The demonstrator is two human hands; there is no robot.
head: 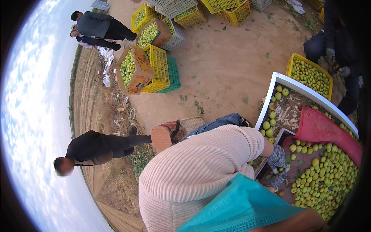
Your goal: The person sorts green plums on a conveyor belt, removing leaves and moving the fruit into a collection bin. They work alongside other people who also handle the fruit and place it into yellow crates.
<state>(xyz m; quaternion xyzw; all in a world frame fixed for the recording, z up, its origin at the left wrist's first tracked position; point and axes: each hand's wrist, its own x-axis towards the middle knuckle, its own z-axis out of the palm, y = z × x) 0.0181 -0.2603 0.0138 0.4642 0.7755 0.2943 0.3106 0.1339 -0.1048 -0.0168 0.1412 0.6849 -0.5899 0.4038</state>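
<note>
My left hand (276, 158), in a grey patterned glove with pale fingertips, reaches over the edge of a sorting table lined with dark red cloth (287, 192). Close below it in the picture is my right hand (276, 179), gloved alike and partly hidden by my teal face mask (246, 206). The fingertips of both nearly meet beside a small green fruit (280, 169); whether either grips it cannot be told. Round green fruits (327, 174), some with brown patches, lie heaped on the cloth. A red cloth (321, 124) lies beyond, and fruits line a white-edged frame (268, 97).
A co-worker (333, 49) with gloved hands bends by a yellow crate (331, 90) of fruit. Filled cardboard boxes (145, 72) and stacked crates (162, 69) stand on bare ground. A round stool (163, 138) is near my side. Several other people, including one in dark clothes (89, 146), stand farther off.
</note>
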